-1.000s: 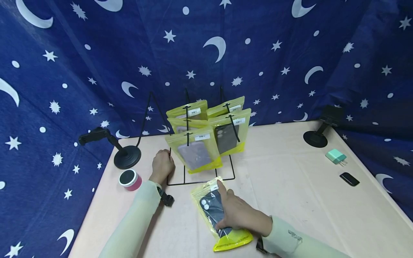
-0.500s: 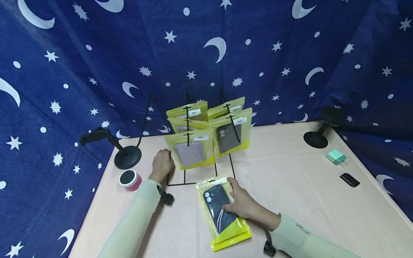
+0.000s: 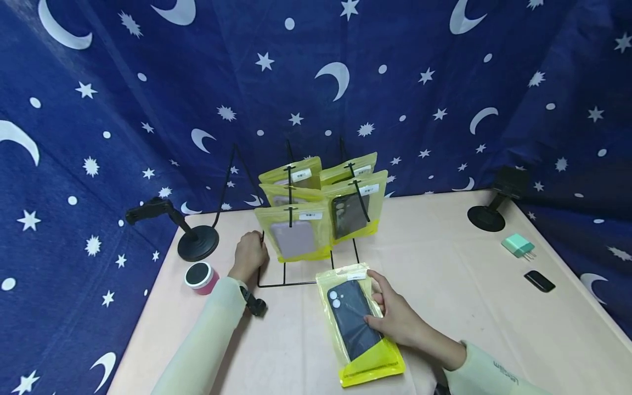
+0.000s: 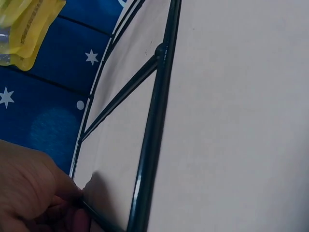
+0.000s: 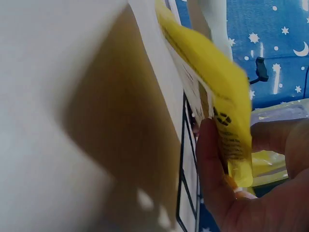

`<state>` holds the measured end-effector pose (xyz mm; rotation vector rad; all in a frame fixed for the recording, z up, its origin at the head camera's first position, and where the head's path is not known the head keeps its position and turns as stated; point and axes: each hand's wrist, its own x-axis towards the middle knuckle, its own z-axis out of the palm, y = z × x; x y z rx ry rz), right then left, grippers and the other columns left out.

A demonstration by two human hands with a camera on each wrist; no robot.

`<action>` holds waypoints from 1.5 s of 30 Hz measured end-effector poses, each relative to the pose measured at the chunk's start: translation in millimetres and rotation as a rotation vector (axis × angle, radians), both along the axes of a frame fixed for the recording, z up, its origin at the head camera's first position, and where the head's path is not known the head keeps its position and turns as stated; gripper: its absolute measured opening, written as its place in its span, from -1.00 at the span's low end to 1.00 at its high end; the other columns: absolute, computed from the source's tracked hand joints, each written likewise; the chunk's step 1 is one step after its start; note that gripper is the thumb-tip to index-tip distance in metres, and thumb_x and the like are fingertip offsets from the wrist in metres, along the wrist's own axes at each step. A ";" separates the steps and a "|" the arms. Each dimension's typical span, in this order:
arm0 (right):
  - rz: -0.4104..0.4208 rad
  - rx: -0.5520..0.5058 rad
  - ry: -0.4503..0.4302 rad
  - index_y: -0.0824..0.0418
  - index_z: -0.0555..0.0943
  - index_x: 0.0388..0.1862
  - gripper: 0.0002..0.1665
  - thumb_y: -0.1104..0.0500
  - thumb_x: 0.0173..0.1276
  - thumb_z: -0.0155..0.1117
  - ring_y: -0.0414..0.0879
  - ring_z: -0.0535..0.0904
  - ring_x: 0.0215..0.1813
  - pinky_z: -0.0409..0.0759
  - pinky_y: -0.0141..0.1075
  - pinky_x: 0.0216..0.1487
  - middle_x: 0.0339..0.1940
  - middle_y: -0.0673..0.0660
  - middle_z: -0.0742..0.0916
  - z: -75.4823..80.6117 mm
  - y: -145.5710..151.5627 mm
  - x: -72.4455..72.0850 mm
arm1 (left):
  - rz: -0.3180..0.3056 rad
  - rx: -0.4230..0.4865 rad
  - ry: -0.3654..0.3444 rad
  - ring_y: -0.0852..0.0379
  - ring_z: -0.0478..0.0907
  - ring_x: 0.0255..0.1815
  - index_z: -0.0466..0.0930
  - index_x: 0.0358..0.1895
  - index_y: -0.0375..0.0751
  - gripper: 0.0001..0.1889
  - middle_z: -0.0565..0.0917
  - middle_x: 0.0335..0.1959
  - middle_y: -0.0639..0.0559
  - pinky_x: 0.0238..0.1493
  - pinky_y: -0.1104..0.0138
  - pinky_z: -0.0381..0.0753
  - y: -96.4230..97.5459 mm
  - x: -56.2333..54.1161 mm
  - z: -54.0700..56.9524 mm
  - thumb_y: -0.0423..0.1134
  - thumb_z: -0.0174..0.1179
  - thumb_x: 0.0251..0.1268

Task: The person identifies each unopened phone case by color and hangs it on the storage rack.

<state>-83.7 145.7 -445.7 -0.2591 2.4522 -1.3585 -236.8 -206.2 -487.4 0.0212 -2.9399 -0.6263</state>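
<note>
My right hand (image 3: pixel 402 318) pinches the right edge of a packaged phone case (image 3: pixel 349 318), a dark case in a clear pouch with a yellow bottom. Its thumb lies on the front and its fingers go behind. In the right wrist view the pouch (image 5: pixel 227 96) is held edge-on between thumb and fingers, over its shadow on the table. My left hand (image 3: pixel 249 255) grips the left side of the black wire display rack (image 3: pixel 288 284). The left wrist view shows thumb and fingers around the thin rack bar (image 4: pixel 96 215). Several similar pouches (image 3: pixel 293 238) hang on the rack's hooks.
Left of the rack stand a black phone holder (image 3: pixel 197 241) and a pink jar (image 3: pixel 201 277) with a dark-topped lid. At the right lie a mint-green charger plug (image 3: pixel 517 244) and a small black object (image 3: pixel 540 281), with another black stand (image 3: pixel 486 216) behind.
My right hand has moved right with the pouch, turning its front more toward the head camera. The left hand keeps its grip. The hanging front pouches have swung slightly.
</note>
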 end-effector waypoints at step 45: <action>-0.030 -0.389 1.241 0.84 0.26 0.14 -0.16 0.10 0.36 0.35 -0.40 0.68 0.07 0.60 -0.66 -0.15 0.05 -0.01 0.74 49.7 38.1 -3.2 | 0.028 -0.006 -0.001 -0.27 0.65 -0.22 0.60 -0.22 -0.40 -0.81 0.64 -0.30 -0.29 -0.20 -0.07 0.63 1.1 1.1 -2.1 -0.37 0.02 0.27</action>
